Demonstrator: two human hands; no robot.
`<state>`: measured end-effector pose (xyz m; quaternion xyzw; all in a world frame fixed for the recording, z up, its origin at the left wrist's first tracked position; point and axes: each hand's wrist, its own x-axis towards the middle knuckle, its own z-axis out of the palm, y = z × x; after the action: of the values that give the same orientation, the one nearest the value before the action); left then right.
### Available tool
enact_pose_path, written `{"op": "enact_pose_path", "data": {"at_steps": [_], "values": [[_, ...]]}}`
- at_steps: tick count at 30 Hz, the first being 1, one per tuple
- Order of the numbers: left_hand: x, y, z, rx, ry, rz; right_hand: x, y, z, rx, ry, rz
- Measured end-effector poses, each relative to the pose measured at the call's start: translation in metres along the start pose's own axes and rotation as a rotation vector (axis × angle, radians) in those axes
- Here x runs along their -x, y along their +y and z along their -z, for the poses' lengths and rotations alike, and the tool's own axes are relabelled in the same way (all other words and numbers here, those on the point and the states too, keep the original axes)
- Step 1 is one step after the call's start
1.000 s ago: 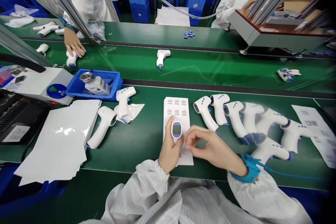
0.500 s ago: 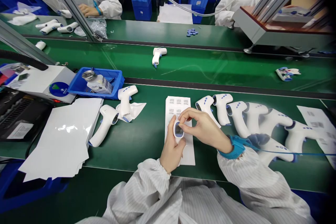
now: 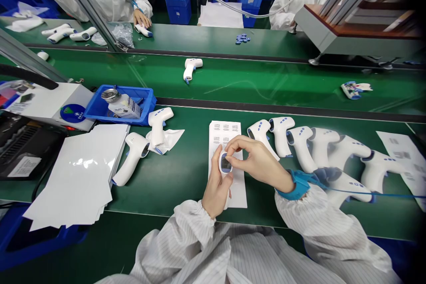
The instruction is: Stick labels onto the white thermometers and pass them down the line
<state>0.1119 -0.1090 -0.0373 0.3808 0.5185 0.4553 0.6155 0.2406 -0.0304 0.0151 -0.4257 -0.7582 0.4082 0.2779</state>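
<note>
An infrared thermometer (image 3: 226,162), white with a dark oval screen, is upright in my left hand (image 3: 215,188), its screen turned up toward me. The fingers wrap round its body, and its handle is mostly hidden. My right hand (image 3: 254,156) bends over it, thumb and forefinger pinched together against the screen's upper right edge. Whatever lies between those fingertips is too small to tell. Under both hands is a sheet of printed labels (image 3: 238,193). Several white thermometers (image 3: 282,135) stand and lie to the right, beside a blue wrist strap (image 3: 298,185) on my right wrist.
On the left are two more thermometers (image 3: 133,157), a stack of white sheets (image 3: 80,173) and a blue tray (image 3: 146,117) holding a bottle (image 3: 123,105). A green conveyor belt (image 3: 253,84) runs behind, carrying a thermometer (image 3: 191,69). Co-workers sit beyond it; one hand (image 3: 141,18) touches a thermometer.
The thermometer and the small pile on the belt have shifted left. Across the belt, a co-worker's hand has moved right onto a thermometer. My hands have hardly moved.
</note>
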Motion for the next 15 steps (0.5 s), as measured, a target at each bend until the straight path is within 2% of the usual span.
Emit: {"op": "enact_pose_path", "data": {"at_steps": [15], "values": [[-0.0008, -0.0059, 0.0023, 0.03, -0.04, 0.043, 0.0012, 0.0062, -0.0032, 0.013, 0.028, -0.007]]}}
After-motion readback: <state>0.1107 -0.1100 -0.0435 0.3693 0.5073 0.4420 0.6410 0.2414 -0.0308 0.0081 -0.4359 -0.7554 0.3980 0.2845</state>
